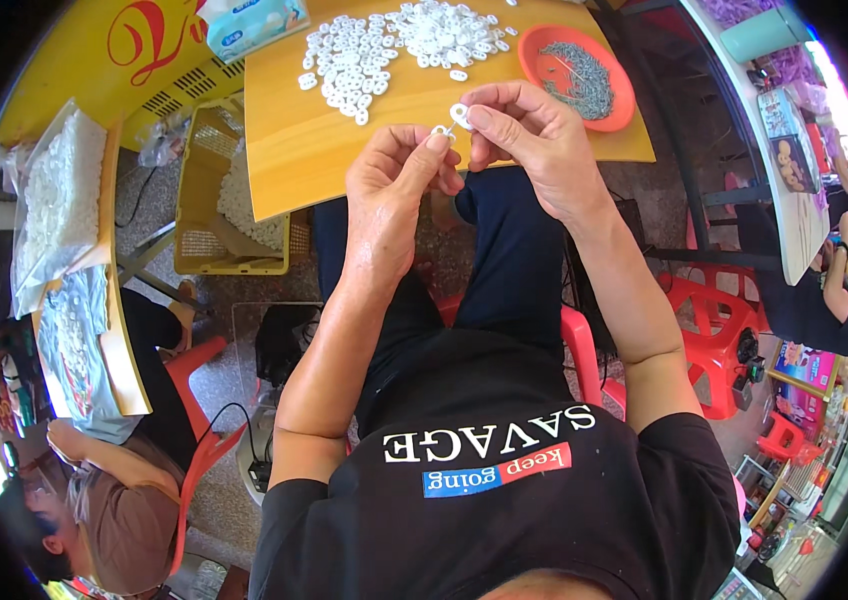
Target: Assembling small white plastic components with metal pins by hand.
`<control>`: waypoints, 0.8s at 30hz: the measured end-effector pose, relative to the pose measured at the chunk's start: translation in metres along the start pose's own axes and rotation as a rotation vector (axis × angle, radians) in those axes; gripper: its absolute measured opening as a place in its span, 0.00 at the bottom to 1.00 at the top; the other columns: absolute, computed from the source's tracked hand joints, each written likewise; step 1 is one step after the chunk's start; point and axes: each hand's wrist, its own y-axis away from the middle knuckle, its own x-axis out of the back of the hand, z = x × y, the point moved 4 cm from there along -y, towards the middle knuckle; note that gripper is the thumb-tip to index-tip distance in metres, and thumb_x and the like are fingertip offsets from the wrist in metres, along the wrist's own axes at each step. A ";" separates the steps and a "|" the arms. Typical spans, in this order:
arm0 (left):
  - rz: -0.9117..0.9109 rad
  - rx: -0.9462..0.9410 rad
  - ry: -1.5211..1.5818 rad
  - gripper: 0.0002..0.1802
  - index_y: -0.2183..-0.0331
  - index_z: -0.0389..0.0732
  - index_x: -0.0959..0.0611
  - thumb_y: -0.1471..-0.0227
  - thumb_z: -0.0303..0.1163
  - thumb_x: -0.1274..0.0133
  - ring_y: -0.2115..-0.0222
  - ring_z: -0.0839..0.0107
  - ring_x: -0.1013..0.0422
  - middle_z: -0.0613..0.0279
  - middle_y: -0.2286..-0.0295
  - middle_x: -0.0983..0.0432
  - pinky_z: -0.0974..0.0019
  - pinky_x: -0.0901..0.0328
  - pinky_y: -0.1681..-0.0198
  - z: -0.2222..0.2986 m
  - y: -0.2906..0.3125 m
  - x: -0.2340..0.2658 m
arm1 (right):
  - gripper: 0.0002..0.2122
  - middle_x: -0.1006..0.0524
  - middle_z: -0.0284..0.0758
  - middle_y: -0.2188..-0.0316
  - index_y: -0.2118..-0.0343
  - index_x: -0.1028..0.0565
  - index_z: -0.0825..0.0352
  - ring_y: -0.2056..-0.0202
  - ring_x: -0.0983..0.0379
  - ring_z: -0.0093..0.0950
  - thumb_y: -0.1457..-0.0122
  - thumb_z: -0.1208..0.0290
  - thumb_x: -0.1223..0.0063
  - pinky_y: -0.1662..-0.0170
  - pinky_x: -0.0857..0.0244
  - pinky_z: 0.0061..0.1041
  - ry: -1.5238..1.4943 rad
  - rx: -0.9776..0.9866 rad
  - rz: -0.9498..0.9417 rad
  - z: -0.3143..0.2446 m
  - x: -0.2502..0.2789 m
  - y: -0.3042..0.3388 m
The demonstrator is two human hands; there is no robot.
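Note:
Just past the near edge of the yellow table, my left hand (396,185) is closed, thumb and finger pinching a small white plastic ring piece (441,131). Close beside it, my right hand (534,140) pinches another white ring piece (460,115). The two pieces almost meet; whether they are joined cannot be made out. On the table (289,150) lie a spread of white two-holed pieces (344,65) and a denser heap of similar pieces (449,35). An orange-red plate (626,110) at the right holds small grey metal parts (579,80), too fine to name.
A tissue pack (259,25) sits at the table's far left corner. Left of the table stands a yellow crate (229,262) containing white pieces. Further left, bags of white pieces (59,190) rest on another table, near a seated person (124,500). Red plastic chairs (714,330) stand at right.

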 end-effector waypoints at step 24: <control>0.004 0.007 -0.058 0.10 0.68 0.33 0.24 0.44 0.31 0.45 0.78 0.77 0.29 0.61 0.76 0.24 0.76 0.35 0.73 0.001 0.001 0.004 | 0.07 0.22 0.29 0.71 0.61 0.24 0.70 0.74 0.27 0.14 0.41 0.74 0.45 0.69 0.32 0.13 0.266 0.171 0.037 0.005 -0.012 0.007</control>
